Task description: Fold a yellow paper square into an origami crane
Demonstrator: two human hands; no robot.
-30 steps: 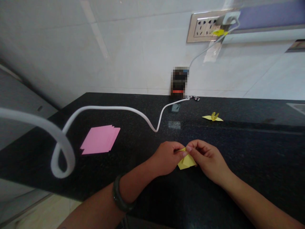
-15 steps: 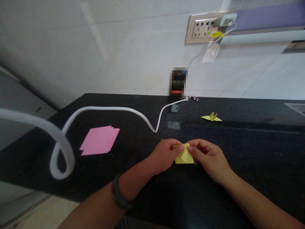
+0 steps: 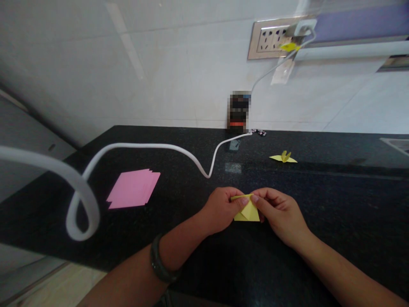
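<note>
A small folded yellow paper [image 3: 246, 212] is held just above the black counter [image 3: 335, 213], near its front. My left hand [image 3: 222, 209] pinches the paper's upper left edge with thumb and fingers. On the other side my right hand [image 3: 278, 213] pinches the paper's top right, fingers curled. Both hands meet over the paper, almost touching. A dark band sits on my left wrist [image 3: 159, 262].
A stack of pink paper squares [image 3: 134, 187] lies to the left. A finished yellow paper figure [image 3: 283, 157] rests farther back on the right. A thick white cable [image 3: 143, 147] loops across the counter from the left toward a dark device [image 3: 238, 111] at the wall below a socket strip [image 3: 271, 38].
The yellow paper has been turned and refolded between my fingers; it now sits flatter and slightly higher. My hands have stayed in nearly the same place.
</note>
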